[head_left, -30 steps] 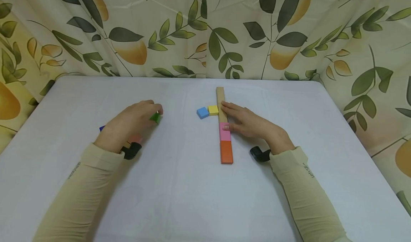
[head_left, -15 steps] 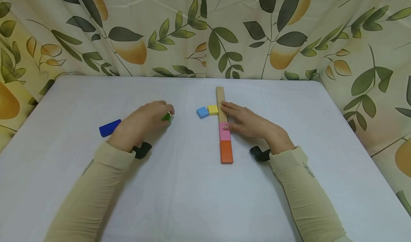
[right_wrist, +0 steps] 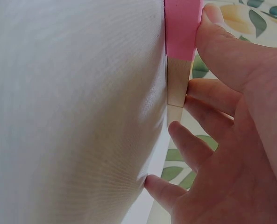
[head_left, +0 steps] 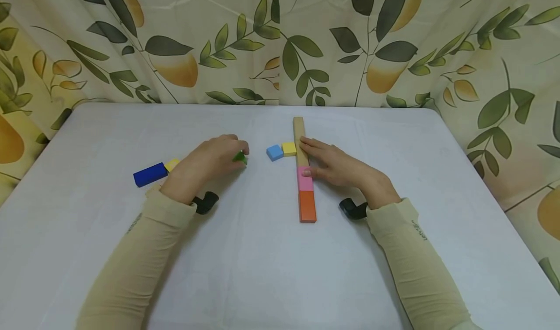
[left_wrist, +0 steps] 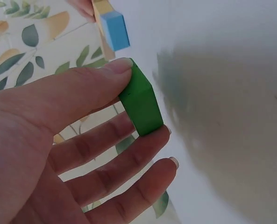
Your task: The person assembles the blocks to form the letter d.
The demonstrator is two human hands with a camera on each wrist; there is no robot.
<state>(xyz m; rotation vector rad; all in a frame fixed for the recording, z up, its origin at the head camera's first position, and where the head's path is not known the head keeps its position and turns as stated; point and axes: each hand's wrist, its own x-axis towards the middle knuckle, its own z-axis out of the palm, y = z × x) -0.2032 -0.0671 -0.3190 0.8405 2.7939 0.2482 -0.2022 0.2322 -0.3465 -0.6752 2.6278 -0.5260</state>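
Between thumb and fingertips my left hand point(head_left: 210, 162) pinches a small green block point(left_wrist: 143, 102), held over the white table left of the block row. My right hand point(head_left: 339, 167) rests along the row's right side with its fingers extended. Its thumb lies on the pink block point(head_left: 305, 178), its other fingertips at the plain wooden blocks point(head_left: 299, 130) beyond. An orange block point(head_left: 307, 206) forms the row's near end. Against the row's left side sits a yellow block point(head_left: 288, 149), with a light blue block point(head_left: 274, 152) at its left, turned at an angle.
A dark blue block point(head_left: 150, 174) and another yellow block point(head_left: 171, 165) lie at the left, the yellow one partly hidden by my left wrist. A leaf-patterned curtain point(head_left: 245, 72) hangs behind the far edge of the white table point(head_left: 262, 271).
My left hand has moved right with the green block, toward the light blue block, uncovering the dark blue block and part of the yellow one behind. My right hand has stayed in place.
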